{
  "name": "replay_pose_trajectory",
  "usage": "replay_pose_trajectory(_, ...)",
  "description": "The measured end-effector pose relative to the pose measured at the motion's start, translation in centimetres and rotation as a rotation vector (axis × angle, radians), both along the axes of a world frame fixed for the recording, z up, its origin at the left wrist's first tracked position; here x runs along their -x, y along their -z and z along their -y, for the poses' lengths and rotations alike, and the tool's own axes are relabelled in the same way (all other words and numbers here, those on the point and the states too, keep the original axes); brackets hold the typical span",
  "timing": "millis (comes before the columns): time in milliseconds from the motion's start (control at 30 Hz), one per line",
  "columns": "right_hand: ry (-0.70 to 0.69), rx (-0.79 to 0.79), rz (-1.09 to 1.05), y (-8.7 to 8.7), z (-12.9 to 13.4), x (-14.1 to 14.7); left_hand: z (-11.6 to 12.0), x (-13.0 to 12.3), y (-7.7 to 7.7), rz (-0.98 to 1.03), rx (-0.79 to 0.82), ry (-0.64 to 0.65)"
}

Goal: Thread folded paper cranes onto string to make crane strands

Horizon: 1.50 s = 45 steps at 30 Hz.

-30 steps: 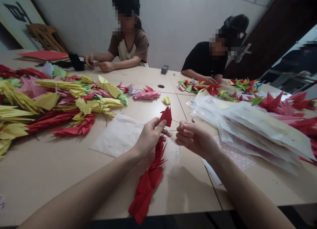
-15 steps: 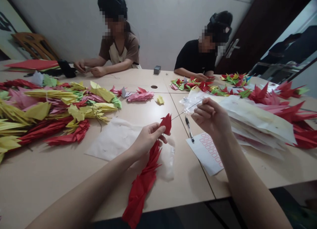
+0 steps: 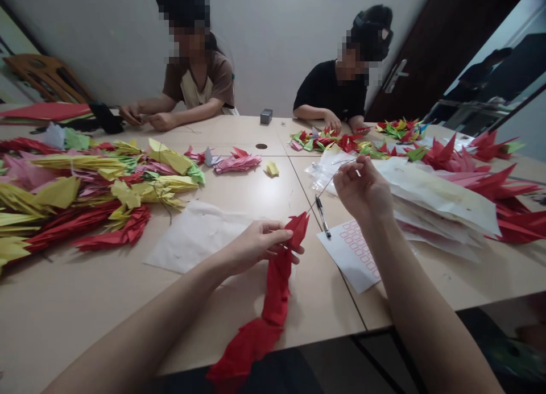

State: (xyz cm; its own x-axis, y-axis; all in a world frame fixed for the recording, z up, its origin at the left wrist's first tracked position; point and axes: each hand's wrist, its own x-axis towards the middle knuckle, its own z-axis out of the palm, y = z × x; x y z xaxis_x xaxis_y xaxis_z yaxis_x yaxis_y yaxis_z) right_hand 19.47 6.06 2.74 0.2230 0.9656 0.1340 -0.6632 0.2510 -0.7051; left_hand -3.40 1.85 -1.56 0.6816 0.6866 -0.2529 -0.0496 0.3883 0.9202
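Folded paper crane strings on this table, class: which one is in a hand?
The red paper crane string, pinched in the left hand, is the only one lifted; the yellow, pink and red strings piled at left lie untouched.

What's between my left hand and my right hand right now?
In the head view, a thin thread runs from the red paper crane at your left hand up to your right hand, above a ballpoint pen.

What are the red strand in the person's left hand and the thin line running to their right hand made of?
The red strand in the left hand looks like matte folded paper, with sharp creases and thin, layered points. The thin line leading to the right hand could be thread or fine wire; it is too thin to tell.
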Motion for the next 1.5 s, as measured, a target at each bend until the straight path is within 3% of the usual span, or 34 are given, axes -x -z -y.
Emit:
replay_pose_trajectory(233,0.051,-0.12,0.017,0.2,-0.2,-0.9,-0.2,0.1,-0.1,0.002,0.014,-0.013)
replay_pose_trajectory(333,0.105,-0.055,0.006,0.5,-0.7,-0.8,-0.2,0.2,-0.4,0.013,0.035,-0.018)
replay_pose_trajectory(400,0.122,0.073,0.092,0.9,-1.1,-0.6,-0.2,0.3,-0.5,0.01,0.046,-0.029)
replay_pose_trajectory(500,0.066,0.301,0.342,1.7,-1.2,0.3,-0.3,0.3,-0.4,-0.018,0.028,-0.064)
replay_pose_trajectory(567,0.042,0.368,0.578,2.0,-0.6,1.0,-0.4,0.3,-0.3,-0.034,0.001,-0.094)
replay_pose_trajectory(667,0.016,0.297,1.024,2.0,0.9,2.1,-0.5,0.3,-0.1,-0.051,-0.041,-0.118)
replay_pose_trajectory(767,-0.213,0.064,1.301,1.3,2.4,2.8,-0.6,0.3,-0.2,-0.077,-0.068,-0.11)
replay_pose_trajectory(867,-0.464,-0.149,1.305,0.6,3.2,3.0,-0.6,0.3,-0.3,-0.109,-0.057,-0.106)
replay_pose_trajectory(933,-0.491,-0.199,1.271,0.4,3.2,2.9,-0.5,0.3,-0.4,-0.121,-0.054,-0.125)
replay_pose_trajectory(1067,-0.479,-0.219,1.219,0.8,2.9,2.8,-0.4,0.2,-0.3,-0.103,-0.065,-0.163)
replay_pose_trajectory(1167,-0.458,-0.193,1.196,1.2,2.7,3.1,-0.4,0.2,-0.2,-0.054,-0.049,-0.119)
replay_pose_trajectory(1367,-0.243,-0.138,1.194,1.7,2.5,3.8,-0.5,0.4,-0.4,0.113,0.033,-0.059)
replay_pose_trajectory(1500,-0.211,-0.133,1.227,2.4,2.4,4.3,-0.6,0.3,-0.2,0.062,0.017,-0.109)
